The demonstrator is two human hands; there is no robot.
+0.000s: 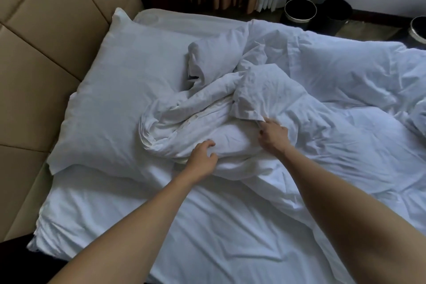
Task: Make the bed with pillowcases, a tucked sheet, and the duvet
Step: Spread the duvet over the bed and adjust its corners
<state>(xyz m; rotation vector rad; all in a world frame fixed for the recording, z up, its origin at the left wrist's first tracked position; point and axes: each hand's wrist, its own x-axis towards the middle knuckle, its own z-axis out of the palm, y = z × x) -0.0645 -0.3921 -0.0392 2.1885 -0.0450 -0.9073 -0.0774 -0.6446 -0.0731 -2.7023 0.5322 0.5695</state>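
Gripping the bunched white duvet [202, 110] mid-bed, left hand [202, 155] with fingers curled into a fold at its near edge, right hand [273, 134] just beside pinching a flap of it, pillow [119, 90] against the padded headboard [34, 41] just left of the heap

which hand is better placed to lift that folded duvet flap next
Right, likely. The right hand pinches the edge of the duvet flap; the left hand grips the bunched part, away from that edge.

Nothing legible turned up anywhere. The duvet [311, 99] and the pillow [119, 99] showed no readable label, brand or number.
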